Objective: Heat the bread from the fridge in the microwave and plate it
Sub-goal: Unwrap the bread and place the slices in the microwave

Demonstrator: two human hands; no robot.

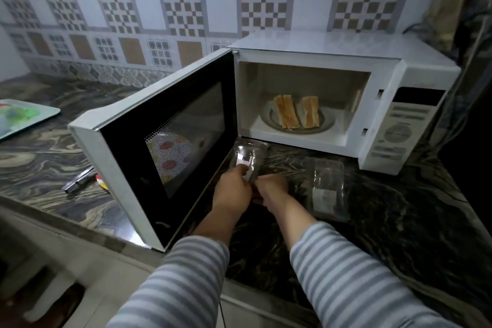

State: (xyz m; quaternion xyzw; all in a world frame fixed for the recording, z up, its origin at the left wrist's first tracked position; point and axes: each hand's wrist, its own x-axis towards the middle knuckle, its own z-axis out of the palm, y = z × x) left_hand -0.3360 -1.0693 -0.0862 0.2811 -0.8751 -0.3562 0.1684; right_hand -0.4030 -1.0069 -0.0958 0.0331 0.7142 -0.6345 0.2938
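Two sandwich-like bread pieces [296, 114] lie on the glass turntable [328, 123] inside the white microwave [415, 125]. Its door [170, 141] is swung wide open to the left. Just below the cavity, a clear plastic container [250, 153] rests on the dark marble counter. My left hand [233, 189] grips its near end, thumb on top. My right hand [271, 189] is beside it, fingers curled at the same near edge. A second clear plastic piece with a white label [326, 186] lies to the right.
A plate [170, 152] shows through the door's mesh window, with its edge [102, 181] peeking out left of the door. Metal tongs [78, 181] lie beside it. A green-patterned tray [24, 117] sits at far left. Cables [476, 82] hang at right.
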